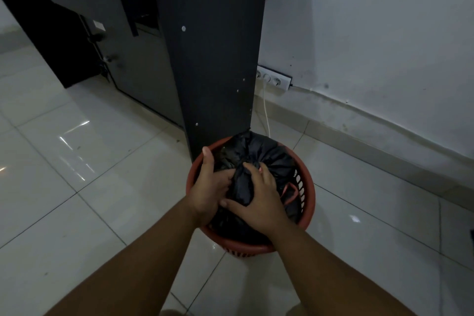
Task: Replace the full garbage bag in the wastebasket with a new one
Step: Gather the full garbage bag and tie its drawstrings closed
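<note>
Black bag [266, 159] is sitting in the red basket [309, 187]; both hands are gripping its gathered neck. Left hand [209, 187] and right hand [259, 202] fingers are clamping on it.

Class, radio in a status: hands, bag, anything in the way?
Both hands, left hand and right hand, gripping gathered black garbage bag. Bag still inside red wastebasket. Dark panel close behind basket.

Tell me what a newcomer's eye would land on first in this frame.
First the two bare hands at lower centre, the left hand and right hand bunching the gathered neck of a black garbage bag. The bag bulges out of a red-orange slotted wastebasket standing on the glossy white tile floor. Just behind rises a tall dark furniture panel, with a white power strip low on the wall to its right.
</note>
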`<move>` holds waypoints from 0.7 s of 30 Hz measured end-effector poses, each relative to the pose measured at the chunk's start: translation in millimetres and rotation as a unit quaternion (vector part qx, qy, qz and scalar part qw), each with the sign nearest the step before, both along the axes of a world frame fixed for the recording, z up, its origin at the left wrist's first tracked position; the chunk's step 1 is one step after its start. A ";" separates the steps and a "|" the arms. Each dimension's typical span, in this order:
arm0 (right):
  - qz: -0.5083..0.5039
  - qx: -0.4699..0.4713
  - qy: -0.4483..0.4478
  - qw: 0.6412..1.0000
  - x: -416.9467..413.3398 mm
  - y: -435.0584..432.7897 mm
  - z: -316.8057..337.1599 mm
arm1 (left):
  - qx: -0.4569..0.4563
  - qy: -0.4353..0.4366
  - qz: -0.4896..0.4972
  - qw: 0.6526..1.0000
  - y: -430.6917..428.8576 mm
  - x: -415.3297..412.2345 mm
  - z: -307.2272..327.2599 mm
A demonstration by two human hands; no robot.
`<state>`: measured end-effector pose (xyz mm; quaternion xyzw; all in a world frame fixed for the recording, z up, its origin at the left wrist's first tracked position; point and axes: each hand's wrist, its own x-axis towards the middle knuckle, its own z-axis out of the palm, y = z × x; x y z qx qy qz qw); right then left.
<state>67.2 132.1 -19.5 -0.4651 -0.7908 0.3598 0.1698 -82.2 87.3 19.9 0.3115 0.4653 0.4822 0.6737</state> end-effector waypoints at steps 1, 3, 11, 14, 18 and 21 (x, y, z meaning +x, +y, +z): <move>-0.006 0.007 -0.015 1.000 -2.4 0.9 -1.1 | -0.003 0.003 -0.009 1.000 0.9 -2.1 -0.7; -0.019 0.036 -0.047 0.998 -7.4 2.9 -4.8 | -0.013 0.015 -0.005 1.000 2.3 -5.6 -5.2; -0.037 0.112 -0.068 0.991 -17.0 14.8 -23.5 | 0.000 0.228 0.111 0.967 -15.3 -6.0 -11.8; -0.047 0.098 -0.032 0.994 -20.1 21.6 -25.1 | 0.060 0.266 0.182 0.945 -32.4 -11.1 -26.6; -0.075 0.015 0.075 0.994 -15.6 26.5 -17.3 | 0.124 0.519 0.177 0.827 -54.6 -19.1 -56.7; -0.078 -0.031 0.108 0.991 -11.8 25.5 -8.9 | 0.090 0.547 0.070 0.830 -60.4 -14.9 -66.4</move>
